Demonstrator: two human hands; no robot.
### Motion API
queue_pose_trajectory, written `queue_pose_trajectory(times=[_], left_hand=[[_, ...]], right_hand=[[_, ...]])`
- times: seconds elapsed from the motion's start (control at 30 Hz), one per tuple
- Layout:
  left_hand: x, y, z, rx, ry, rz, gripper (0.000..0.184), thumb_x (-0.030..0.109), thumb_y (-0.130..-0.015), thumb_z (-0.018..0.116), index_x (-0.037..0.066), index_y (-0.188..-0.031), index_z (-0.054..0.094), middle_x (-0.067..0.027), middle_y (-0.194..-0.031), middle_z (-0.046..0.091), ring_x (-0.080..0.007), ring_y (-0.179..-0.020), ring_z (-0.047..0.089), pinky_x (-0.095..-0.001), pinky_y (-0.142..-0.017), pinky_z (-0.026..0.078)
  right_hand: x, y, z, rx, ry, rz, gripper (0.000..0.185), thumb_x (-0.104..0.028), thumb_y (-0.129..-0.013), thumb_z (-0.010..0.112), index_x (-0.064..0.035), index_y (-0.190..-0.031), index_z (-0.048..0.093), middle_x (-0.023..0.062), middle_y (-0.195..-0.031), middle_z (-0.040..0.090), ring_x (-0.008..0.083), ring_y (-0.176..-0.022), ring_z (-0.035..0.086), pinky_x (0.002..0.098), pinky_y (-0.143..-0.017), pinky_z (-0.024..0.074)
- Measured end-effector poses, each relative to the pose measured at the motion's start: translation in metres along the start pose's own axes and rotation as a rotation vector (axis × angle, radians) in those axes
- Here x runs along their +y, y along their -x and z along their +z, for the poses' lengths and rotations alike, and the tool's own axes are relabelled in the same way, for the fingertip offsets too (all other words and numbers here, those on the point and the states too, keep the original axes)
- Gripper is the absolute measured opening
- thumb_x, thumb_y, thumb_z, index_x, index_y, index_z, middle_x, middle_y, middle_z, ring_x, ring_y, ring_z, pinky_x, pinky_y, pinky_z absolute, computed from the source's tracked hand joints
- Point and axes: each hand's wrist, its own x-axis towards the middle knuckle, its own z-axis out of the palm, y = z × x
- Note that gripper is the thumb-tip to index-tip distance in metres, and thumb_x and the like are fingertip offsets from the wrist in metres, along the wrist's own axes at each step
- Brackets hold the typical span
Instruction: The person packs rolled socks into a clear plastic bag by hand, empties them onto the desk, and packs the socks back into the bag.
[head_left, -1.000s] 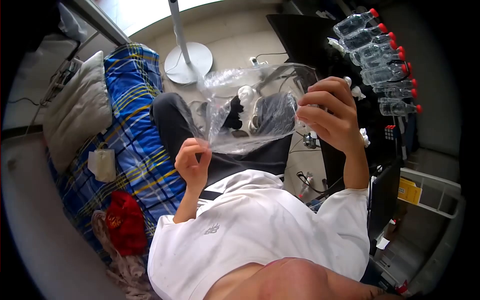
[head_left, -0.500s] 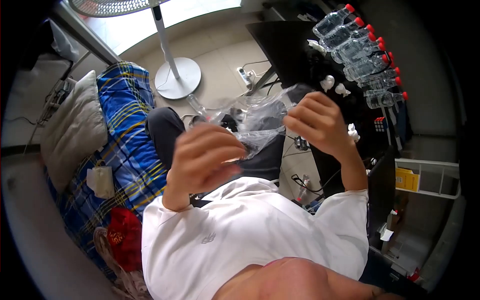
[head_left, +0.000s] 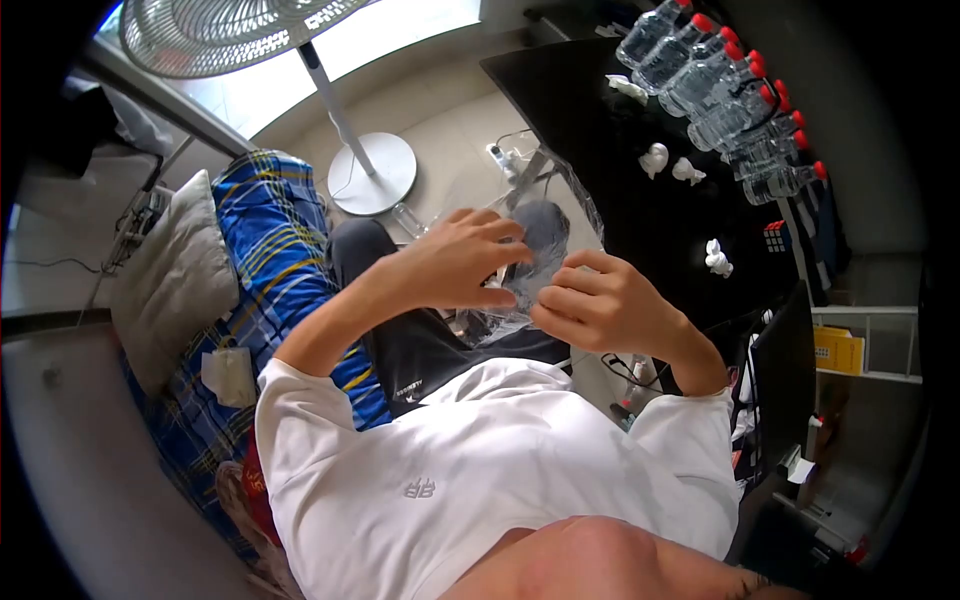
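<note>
Pinching clear plastic w/ R hand, L hand part-spread, thumb apart, nr plastic, contact unclear

One second ago the left hand pinched one edge of the clear plastic; now it has come across, close beside the right hand, with its thumb and fingers apart. The plastic, which was spread wide between both hands, is now narrower and crumpled. The fan head has entered the view, and the red cloth became mostly covered by the white shirt.
</note>
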Motion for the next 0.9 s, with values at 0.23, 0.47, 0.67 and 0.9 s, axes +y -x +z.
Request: queue_pose_trajectory(times=[0.23,0.47,0.67,0.9], left_hand=[[-0.007,-0.011,-0.049,-0.337,-0.096,-0.080,0.063,0.065,-0.081,0.078,0.014,-0.118,0.074,-0.0136,-0.143,0.061,-0.0344,-0.138,0.053,-0.0669,-0.123,0.022],[-0.011,-0.036,-0.020,-0.416,-0.057,0.130,0.037,0.044,-0.075,0.088,0.009,-0.087,0.081,-0.0134,-0.154,0.052,-0.0379,-0.149,0.038,-0.0632,-0.119,0.033],[-0.017,-0.058,-0.004,-0.363,-0.030,0.177,0.029,0.036,-0.077,0.088,0.008,-0.080,0.081,-0.0106,-0.151,0.055,-0.0358,-0.148,0.040,-0.0517,-0.109,0.051],[-0.018,-0.053,-0.005,-0.314,-0.002,0.172,0.030,0.036,-0.076,0.089,0.007,-0.076,0.079,-0.0084,-0.141,0.063,-0.0265,-0.135,0.054,-0.0407,-0.099,0.057]], right_hand=[[-0.001,0.065,-0.018,0.003,-0.057,0.305,0.015,-0.006,-0.071,0.078,-0.0092,-0.083,0.070,-0.0010,-0.081,0.068,0.0166,-0.075,0.067,0.0313,-0.072,0.0542],[-0.024,0.104,-0.015,-0.018,-0.105,0.495,0.015,-0.010,-0.076,0.082,-0.0115,-0.087,0.072,0.0005,-0.086,0.071,0.0198,-0.084,0.069,0.0344,-0.082,0.0553],[-0.019,0.128,-0.043,0.077,-0.038,0.727,0.039,-0.021,-0.081,0.082,-0.0127,-0.117,0.070,0.0060,-0.115,0.068,0.0277,-0.108,0.062,0.0417,-0.095,0.0507],[0.025,0.236,-0.002,-0.199,0.421,1.281,0.056,-0.018,-0.091,0.075,-0.0243,-0.145,0.059,0.0127,-0.153,0.046,0.0364,-0.130,0.048,0.0453,-0.105,0.0498]])
